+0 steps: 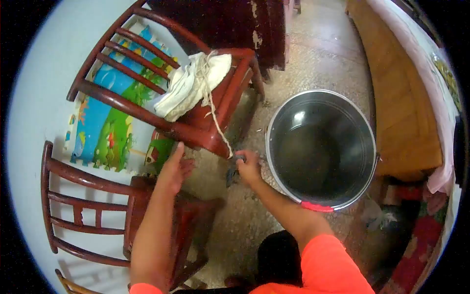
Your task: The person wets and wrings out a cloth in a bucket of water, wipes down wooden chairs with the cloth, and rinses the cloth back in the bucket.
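Note:
My right hand is closed on a small dark grey rag, part of which hangs below the fingers. My left hand is open, fingers apart, beside the front chair's backrest and holding nothing. Between and beyond my hands stands the dark red wooden chair. On its seat lies a bundle of white cloth, and a cord from it trails over the seat edge toward my right hand. To the right of that hand is a large metal bucket with some liquid in it and a red grip on its handle.
A second red chair stands at the left by the white wall. A colourful play mat leans behind the chairs. Wooden bed side borders the right. A dark red cabinet stands at the back on the speckled floor.

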